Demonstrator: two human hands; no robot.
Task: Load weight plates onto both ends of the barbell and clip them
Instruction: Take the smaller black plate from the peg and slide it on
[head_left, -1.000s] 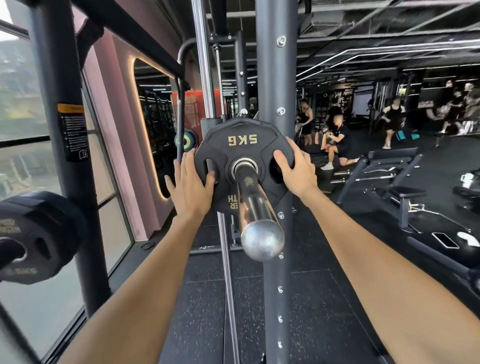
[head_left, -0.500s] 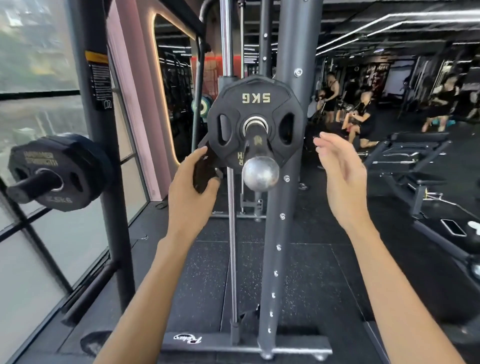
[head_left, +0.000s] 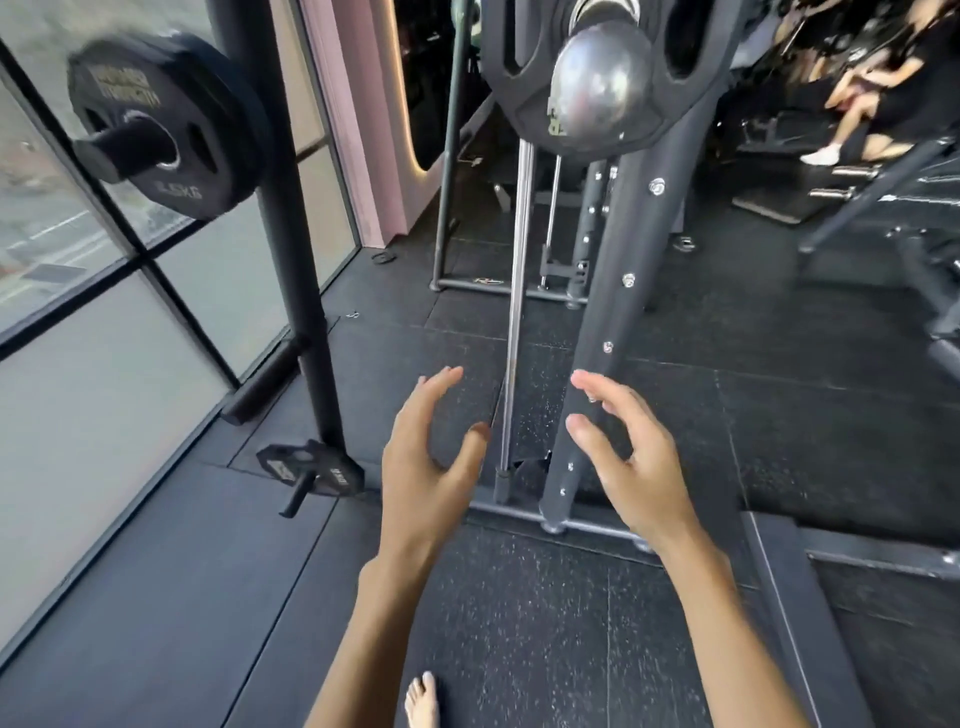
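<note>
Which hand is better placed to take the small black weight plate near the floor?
Left, probably: the open left hand hovers nearer the small black weight plate; the right hand is farther.

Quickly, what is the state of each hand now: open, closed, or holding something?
Left hand: open, fingers spread, holding nothing.
Right hand: open, fingers loosely bent, holding nothing.

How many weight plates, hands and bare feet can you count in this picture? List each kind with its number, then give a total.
Weight plates: 3 (plate on the barbell, plate on the upper peg, plate on the low peg)
Hands: 2 (left hand, right hand)
Bare feet: 1 (bare foot)
Total: 6
</note>
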